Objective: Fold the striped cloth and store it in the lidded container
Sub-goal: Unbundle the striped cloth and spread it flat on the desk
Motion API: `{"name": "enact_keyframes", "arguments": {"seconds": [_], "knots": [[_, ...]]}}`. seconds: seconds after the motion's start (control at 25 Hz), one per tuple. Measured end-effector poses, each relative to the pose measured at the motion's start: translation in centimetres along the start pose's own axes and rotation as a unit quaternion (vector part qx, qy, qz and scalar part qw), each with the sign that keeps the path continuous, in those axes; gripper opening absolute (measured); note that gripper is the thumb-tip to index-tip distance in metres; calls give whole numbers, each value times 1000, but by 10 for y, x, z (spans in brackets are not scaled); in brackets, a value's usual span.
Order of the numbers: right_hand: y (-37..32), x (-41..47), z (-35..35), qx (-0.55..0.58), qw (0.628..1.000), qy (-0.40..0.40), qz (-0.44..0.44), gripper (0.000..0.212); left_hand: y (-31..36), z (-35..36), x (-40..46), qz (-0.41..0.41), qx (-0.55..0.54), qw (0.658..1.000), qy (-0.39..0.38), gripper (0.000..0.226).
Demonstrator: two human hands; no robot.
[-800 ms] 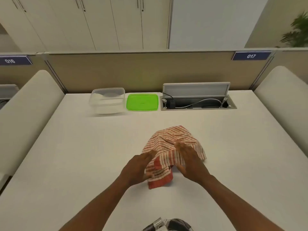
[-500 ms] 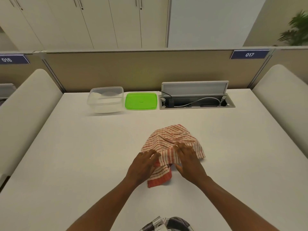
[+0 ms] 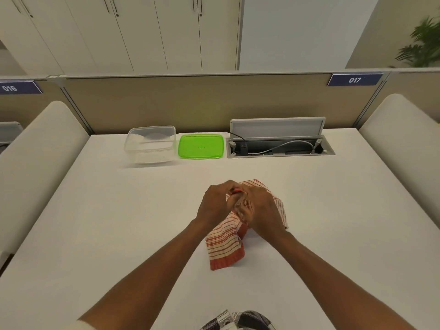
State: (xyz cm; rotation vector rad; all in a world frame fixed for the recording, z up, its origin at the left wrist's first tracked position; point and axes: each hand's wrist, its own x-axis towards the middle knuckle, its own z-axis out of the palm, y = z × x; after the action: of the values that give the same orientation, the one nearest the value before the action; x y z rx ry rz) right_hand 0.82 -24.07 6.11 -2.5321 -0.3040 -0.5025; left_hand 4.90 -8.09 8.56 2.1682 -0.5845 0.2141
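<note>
You can read 2 numbers, each white on a dark blue plate (image 3: 354,80) fixed to the top of the partition (image 3: 190,103): 017 at your right, 016 on the plate at your left (image 3: 17,88).

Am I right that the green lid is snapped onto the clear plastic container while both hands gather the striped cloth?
Not quite: the head view shows the green lid lying on the table beside the open clear plastic container.

Ahead of both grips the desk (image 3: 309,198) lies bare up to the open container (image 3: 150,145), green lid (image 3: 201,146) and raised cable hatch (image 3: 277,129) along its far edge.
</note>
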Motion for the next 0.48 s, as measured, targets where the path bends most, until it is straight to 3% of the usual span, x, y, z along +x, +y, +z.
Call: {"name": "enact_keyframes", "arguments": {"seconds": [0.12,0.2,0.36,0.48], "knots": [[-2,28,-24,-13,999,43,13,27,11,-7,21,10,-40,999,22,12],[-1,40,-39,-14,999,49,12,20,16,-9,28,14,-45,998,35,14],[-5,60,-59,37,997,63,18,16,23,-6,32,3,-37,998,48,16],[-12,71,-68,84,996,5,3,26,29,-5,35,-5,-36,998,60,15]]}}
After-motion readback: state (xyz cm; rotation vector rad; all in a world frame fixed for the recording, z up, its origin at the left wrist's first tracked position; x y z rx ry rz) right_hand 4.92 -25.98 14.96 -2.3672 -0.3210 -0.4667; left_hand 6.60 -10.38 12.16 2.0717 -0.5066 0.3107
